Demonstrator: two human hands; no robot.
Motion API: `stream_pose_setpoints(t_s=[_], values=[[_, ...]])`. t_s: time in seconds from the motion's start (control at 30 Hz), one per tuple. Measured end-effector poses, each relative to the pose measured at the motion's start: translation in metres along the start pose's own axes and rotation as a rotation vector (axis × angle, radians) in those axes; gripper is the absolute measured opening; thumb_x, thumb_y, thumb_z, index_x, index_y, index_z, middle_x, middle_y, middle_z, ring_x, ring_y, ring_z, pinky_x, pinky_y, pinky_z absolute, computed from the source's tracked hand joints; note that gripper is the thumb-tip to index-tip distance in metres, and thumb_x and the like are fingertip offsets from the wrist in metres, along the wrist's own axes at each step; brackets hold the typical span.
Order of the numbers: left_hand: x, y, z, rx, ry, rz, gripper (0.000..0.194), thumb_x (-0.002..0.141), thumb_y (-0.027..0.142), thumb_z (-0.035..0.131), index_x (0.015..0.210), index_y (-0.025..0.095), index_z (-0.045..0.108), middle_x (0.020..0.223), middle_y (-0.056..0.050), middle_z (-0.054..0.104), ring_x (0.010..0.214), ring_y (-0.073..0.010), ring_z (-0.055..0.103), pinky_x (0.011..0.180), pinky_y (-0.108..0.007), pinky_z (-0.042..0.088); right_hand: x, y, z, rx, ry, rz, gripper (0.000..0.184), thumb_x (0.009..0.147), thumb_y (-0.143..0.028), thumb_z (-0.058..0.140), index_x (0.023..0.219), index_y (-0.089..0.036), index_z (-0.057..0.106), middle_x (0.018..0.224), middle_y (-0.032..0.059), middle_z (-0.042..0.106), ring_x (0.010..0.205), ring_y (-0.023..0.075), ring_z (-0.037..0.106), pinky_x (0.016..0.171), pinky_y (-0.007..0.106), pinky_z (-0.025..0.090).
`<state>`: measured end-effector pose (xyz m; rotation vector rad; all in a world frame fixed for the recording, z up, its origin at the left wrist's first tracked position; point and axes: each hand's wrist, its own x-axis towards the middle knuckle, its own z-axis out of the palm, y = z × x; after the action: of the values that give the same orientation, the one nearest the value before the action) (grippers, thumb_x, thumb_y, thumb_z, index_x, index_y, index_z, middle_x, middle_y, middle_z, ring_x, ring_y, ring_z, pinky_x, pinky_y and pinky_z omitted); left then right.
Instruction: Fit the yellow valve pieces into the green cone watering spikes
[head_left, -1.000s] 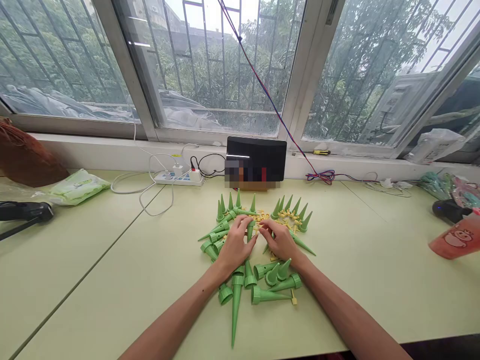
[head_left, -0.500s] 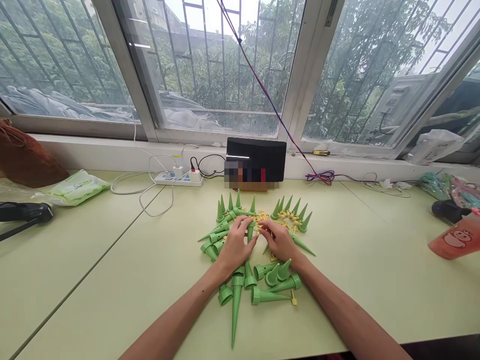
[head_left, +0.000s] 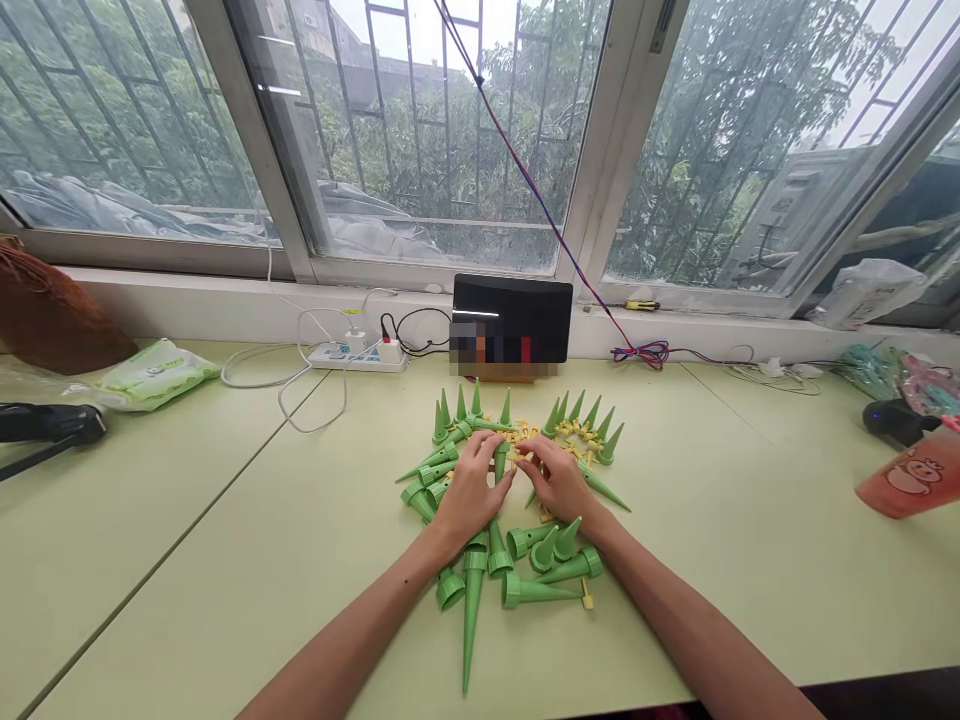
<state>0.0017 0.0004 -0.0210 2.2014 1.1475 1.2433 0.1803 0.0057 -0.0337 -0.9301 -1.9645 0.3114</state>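
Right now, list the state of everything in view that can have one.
Left hand, holding a green cone
Right hand, pinching a yellow piece
Rear-right cones, standing upright
Long front cone, lying flat
Black screen, propped upright
Power strip, plugs inserted
Yellow-handled tool, lying down

One camera, worn on the person's head, looks forward and down from above the near side of the table (head_left: 225, 560), facing the windows (head_left: 450, 130) at the far side. Its wide view spreads well to left and right, with the left hand (head_left: 471, 492) and right hand (head_left: 564, 482) at close range near the middle.
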Motion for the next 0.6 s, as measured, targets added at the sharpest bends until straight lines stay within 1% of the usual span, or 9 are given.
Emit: stream_pose_setpoints(t_s=[0.1, 0.33, 0.5, 0.53, 0.6], values=[[-0.0003, -0.0004, 0.0005, -0.007, -0.004, 0.001, 0.038, 0.085, 0.011, 0.061, 0.120, 0.022, 0.052, 0.121, -0.008, 0.052, 0.108, -0.0216, 0.057, 0.079, -0.032, 0.059, 0.0004, 0.0001, 0.0005, -0.005, 0.023, -0.019, 0.016, 0.098, -0.024, 0.049, 0.109, -0.020, 0.060, 0.096, 0.0085, 0.069, 0.079, 0.0202, 0.064, 0.068, 0.031, 0.053], [-0.0015, 0.0013, 0.0009, -0.021, -0.007, 0.007, 0.037, 0.085, 0.012, 0.062, 0.119, 0.022, 0.052, 0.120, -0.009, 0.052, 0.107, -0.0214, 0.057, 0.077, -0.031, 0.060, 0.0006, -0.0012, 0.0000, -0.025, 0.029, 0.000, 0.019, 0.099, -0.022, 0.046, 0.108, -0.019, 0.062, 0.094, 0.0085, 0.072, 0.074, 0.0196, 0.067, 0.068, 0.031, 0.053], [-0.0014, 0.0012, 0.0011, -0.022, -0.002, 0.022, 0.037, 0.085, 0.013, 0.062, 0.119, 0.022, 0.052, 0.120, -0.009, 0.052, 0.107, -0.0218, 0.058, 0.078, -0.033, 0.060, 0.0002, -0.0011, 0.0005, -0.019, 0.018, 0.031, 0.020, 0.099, -0.022, 0.044, 0.108, -0.019, 0.062, 0.085, 0.0065, 0.071, 0.071, 0.0193, 0.067, 0.068, 0.031, 0.053], [-0.0013, 0.0007, 0.0011, -0.017, 0.006, 0.021, 0.036, 0.085, 0.013, 0.062, 0.119, 0.022, 0.052, 0.120, -0.009, 0.053, 0.107, -0.0218, 0.058, 0.078, -0.033, 0.060, 0.0001, -0.0011, 0.0005, -0.017, 0.020, 0.038, 0.019, 0.099, -0.022, 0.045, 0.108, -0.019, 0.062, 0.085, 0.0064, 0.071, 0.070, 0.0190, 0.066, 0.068, 0.031, 0.053], [-0.0009, -0.0005, 0.0009, -0.010, 0.028, 0.010, 0.036, 0.085, 0.013, 0.061, 0.119, 0.022, 0.052, 0.120, -0.009, 0.053, 0.108, -0.0219, 0.058, 0.079, -0.033, 0.060, 0.0001, -0.0010, 0.0004, -0.012, 0.025, 0.042, 0.017, 0.099, -0.024, 0.048, 0.108, -0.019, 0.061, 0.091, 0.0073, 0.070, 0.069, 0.0180, 0.064, 0.066, 0.030, 0.053]])
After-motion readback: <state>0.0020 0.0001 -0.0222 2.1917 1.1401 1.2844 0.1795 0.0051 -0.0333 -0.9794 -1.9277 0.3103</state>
